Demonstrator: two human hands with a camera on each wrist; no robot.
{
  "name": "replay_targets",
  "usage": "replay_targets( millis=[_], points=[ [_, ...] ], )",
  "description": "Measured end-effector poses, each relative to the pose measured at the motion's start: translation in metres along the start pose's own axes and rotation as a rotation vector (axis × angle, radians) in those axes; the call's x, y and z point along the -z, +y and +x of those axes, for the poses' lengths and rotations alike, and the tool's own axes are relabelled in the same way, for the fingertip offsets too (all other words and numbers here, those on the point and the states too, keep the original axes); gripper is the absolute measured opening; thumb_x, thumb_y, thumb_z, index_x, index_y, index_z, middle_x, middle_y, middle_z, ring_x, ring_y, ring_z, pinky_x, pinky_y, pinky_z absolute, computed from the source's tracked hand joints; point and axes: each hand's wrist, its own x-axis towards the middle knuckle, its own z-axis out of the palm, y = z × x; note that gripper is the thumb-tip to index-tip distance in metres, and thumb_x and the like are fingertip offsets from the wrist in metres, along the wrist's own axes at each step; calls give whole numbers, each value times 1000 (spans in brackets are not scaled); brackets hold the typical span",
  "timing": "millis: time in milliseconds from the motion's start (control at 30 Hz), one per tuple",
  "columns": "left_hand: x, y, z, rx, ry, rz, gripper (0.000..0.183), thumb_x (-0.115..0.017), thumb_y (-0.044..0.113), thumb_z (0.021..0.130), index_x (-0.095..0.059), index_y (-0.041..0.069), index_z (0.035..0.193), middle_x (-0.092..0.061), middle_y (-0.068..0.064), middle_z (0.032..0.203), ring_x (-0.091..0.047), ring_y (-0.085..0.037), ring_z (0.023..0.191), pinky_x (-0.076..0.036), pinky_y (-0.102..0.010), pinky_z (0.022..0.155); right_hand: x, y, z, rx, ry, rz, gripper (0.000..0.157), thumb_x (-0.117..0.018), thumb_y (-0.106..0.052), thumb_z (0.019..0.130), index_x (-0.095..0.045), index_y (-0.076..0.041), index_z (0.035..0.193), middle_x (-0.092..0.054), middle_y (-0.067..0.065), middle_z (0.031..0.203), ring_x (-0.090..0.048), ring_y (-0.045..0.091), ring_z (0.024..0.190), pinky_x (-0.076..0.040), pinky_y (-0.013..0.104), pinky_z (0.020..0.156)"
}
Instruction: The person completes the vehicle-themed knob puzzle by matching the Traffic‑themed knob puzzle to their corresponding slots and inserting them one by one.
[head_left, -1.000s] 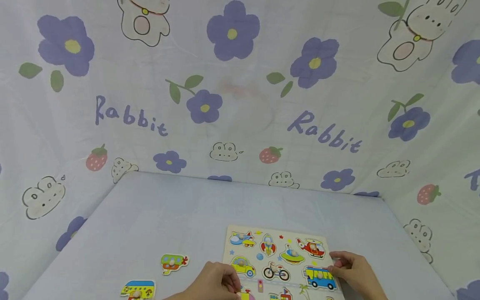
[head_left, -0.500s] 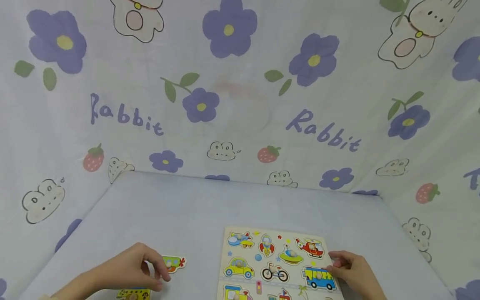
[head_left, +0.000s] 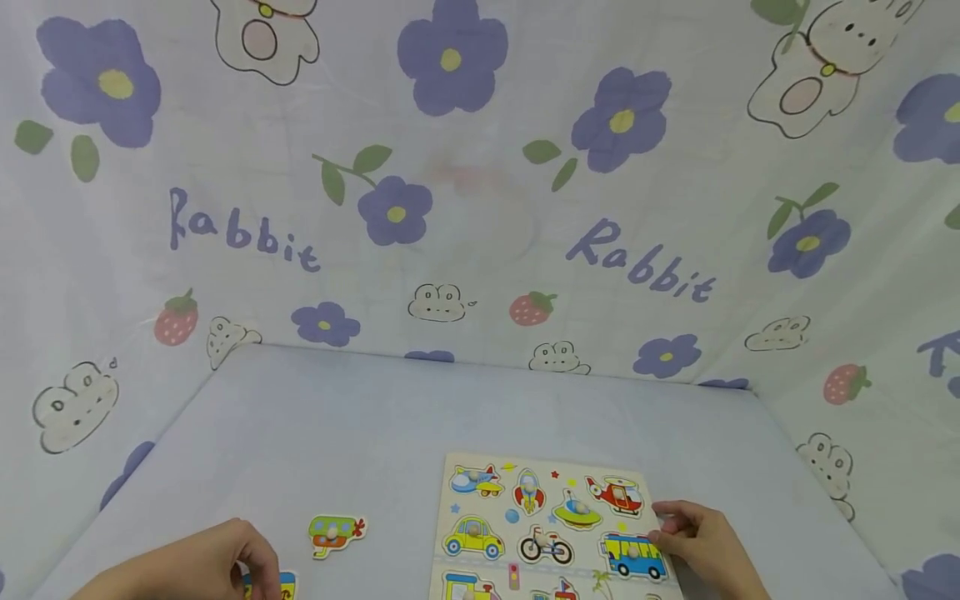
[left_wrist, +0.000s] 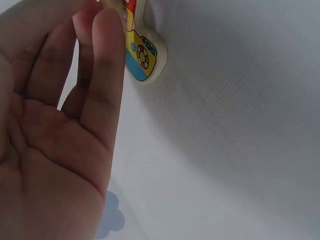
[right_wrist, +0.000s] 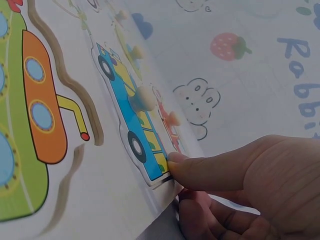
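Note:
My left hand (head_left: 202, 562) reaches down over a yellow and blue ship puzzle piece (head_left: 287, 585) at the lower left, its fingers bent together at the piece's knob, which they hide. In the left wrist view, a lifebuoy end of that ship piece (left_wrist: 144, 57) shows beyond the fingertips. My right hand (head_left: 708, 543) pinches the right edge of a wooden knob puzzle board (head_left: 465, 560), thumb on top and fingers beneath, beside the blue bus piece (head_left: 633, 556). A green and orange submarine piece (head_left: 335, 533) lies loose between ship and board.
Several vehicle pieces sit in the board, among them a yellow car (head_left: 472, 540), a bicycle (head_left: 546, 547) and a helicopter (head_left: 617, 496). A submarine-shaped hollow and picture (right_wrist: 45, 100) show close up in the right wrist view. Rabbit-print cloth (head_left: 480, 250) walls the table's back and sides.
My left hand has left the train piece at the board's lower left and moved left to the ship piece. The right hand stays at the board's edge. The view has shifted slightly.

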Motion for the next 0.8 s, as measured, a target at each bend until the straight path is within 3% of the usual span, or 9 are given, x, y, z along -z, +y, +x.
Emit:
replay_targets(
  millis=[400,800],
  points=[
    [4,-2,-2,64,42,35,26,-70,-10,74,-76,13,86,-70,5,83,-58,-2,67,-52,-26,56,0,1,0,13,-1,-10,45,-80,-6,80,-63,8,120,-57,8,80,-52,23,72,-49,30,61],
    [5,-1,2,5,38,97,18,-73,-6,78,-74,12,82,-68,11,78,-59,0,69,-56,-29,59,0,0,0,9,1,-16,46,-80,-7,80,-63,8,120,-56,8,81,-52,23,72,-48,30,60]
  ],
)
